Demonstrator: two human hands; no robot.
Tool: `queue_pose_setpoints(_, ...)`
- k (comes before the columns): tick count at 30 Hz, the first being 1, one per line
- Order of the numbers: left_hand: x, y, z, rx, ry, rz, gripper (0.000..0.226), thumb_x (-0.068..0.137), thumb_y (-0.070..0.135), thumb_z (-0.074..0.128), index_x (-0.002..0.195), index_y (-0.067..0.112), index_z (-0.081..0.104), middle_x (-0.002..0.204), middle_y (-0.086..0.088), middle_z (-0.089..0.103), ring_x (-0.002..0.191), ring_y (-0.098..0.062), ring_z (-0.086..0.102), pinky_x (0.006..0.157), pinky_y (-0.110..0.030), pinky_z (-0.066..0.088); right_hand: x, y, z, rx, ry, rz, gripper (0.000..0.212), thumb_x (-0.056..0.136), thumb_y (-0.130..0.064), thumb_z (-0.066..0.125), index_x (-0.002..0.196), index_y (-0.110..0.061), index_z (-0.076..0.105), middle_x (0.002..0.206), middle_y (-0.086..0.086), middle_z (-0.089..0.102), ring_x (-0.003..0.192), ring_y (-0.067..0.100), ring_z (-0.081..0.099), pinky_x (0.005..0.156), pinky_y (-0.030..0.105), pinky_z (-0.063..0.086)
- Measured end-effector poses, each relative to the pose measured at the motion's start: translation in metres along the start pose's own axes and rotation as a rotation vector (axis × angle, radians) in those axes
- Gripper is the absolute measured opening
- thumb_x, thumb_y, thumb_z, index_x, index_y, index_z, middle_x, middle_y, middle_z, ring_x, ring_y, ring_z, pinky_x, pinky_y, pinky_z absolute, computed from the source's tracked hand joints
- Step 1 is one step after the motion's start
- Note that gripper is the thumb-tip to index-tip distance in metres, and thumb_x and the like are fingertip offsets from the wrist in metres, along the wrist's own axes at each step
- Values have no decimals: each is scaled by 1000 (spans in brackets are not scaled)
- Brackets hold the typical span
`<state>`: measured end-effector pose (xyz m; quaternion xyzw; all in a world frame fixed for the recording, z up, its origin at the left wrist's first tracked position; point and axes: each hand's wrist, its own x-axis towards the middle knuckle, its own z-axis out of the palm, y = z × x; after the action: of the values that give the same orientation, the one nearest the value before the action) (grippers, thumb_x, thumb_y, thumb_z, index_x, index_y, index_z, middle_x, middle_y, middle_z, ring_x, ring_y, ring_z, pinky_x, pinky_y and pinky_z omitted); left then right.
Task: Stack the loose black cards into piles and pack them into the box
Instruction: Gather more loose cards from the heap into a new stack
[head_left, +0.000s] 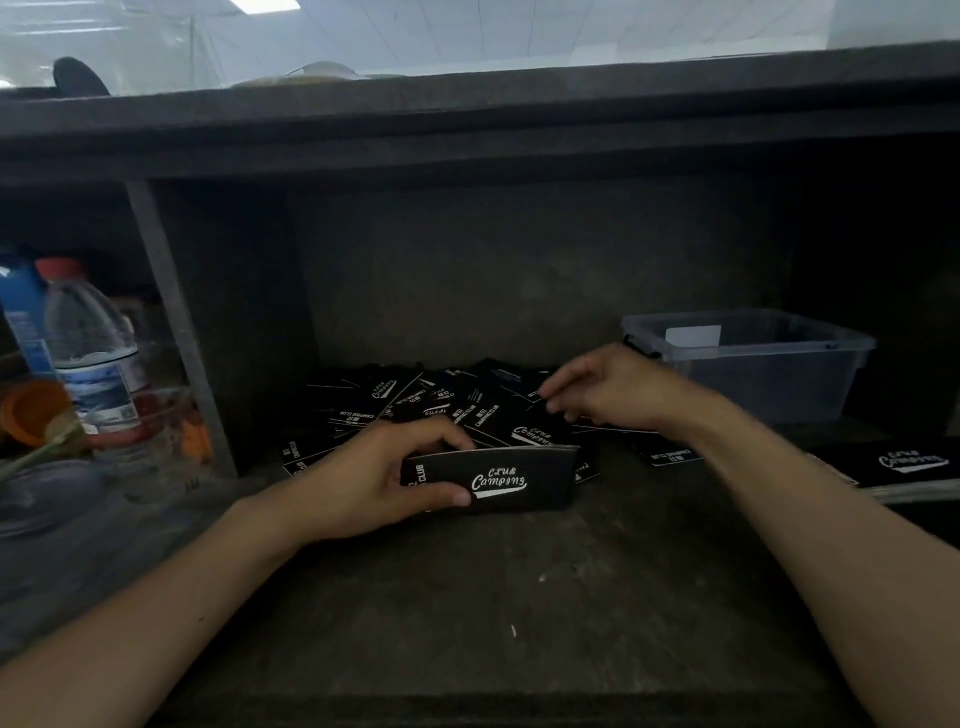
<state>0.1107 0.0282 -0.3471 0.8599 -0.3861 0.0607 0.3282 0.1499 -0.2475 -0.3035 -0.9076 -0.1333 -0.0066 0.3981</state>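
Note:
Several loose black cards (415, 405) with white "Camping Club" print lie scattered at the back of a dark shelf. My left hand (374, 478) grips a small stack of the cards (509, 480), thumb along its near edge and fingers over the far edge. My right hand (608, 387) reaches over the heap, its fingertips pinching the edge of one loose card (535, 397). A clear plastic box (753, 358) stands to the right of the heap, with a white label on its far wall. More cards (909, 462) lie in a pile at the right edge.
A water bottle (91, 353) with a red cap, an orange cup (31, 410) and other clutter fill the compartment on the left, behind a grey divider (176, 327). A thick shelf board (467, 130) overhangs the work space. The dark shelf floor (493, 597) stretches towards me.

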Motion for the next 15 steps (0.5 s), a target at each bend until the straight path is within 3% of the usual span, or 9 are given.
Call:
queue_pose_setpoints(2,0,-1,1,19,2,-6,19,88,34,78,101,34,65,97,4,74,85,-20,72,70,-48,58,7,8,15,-247,42,48,37,72,-40,83,101,-24,68,92,-7,69,87,10,65,68,20,46)
queue_pose_setpoints(4,-1,-2,2,46,-2,-19,16,87,38,78,95,33,65,92,5,73,80,-18,71,66,-47,57,13,14,22,-332,12,112,46,62,-46,88,98,-25,69,88,-10,65,87,9,63,71,22,44)
queue_pose_setpoints(8,1,-3,2,56,11,-46,25,82,47,79,90,26,67,89,3,73,80,-18,71,67,-44,57,18,16,8,-149,221,82,24,66,-18,89,82,-23,71,75,-8,64,78,10,62,64,18,43)
queue_pose_setpoints(11,2,-5,1,144,58,-12,38,76,62,77,85,27,65,89,9,67,80,-15,66,66,-39,54,11,8,-3,164,333,-58,18,73,-3,82,83,-15,73,70,-3,65,67,9,59,55,9,46)
queue_pose_setpoints(13,2,-8,0,187,90,14,41,71,67,78,82,33,59,91,12,61,84,-13,63,69,-37,54,2,0,-8,255,238,-114,19,72,-5,82,87,-14,75,72,-3,69,66,4,62,56,7,46)
queue_pose_setpoints(15,1,-9,-2,222,122,-4,46,65,72,80,81,39,52,95,14,58,88,-12,62,73,-37,54,-7,-7,-8,205,-34,-75,21,74,-9,81,93,-16,76,83,-2,75,74,0,67,64,9,49)
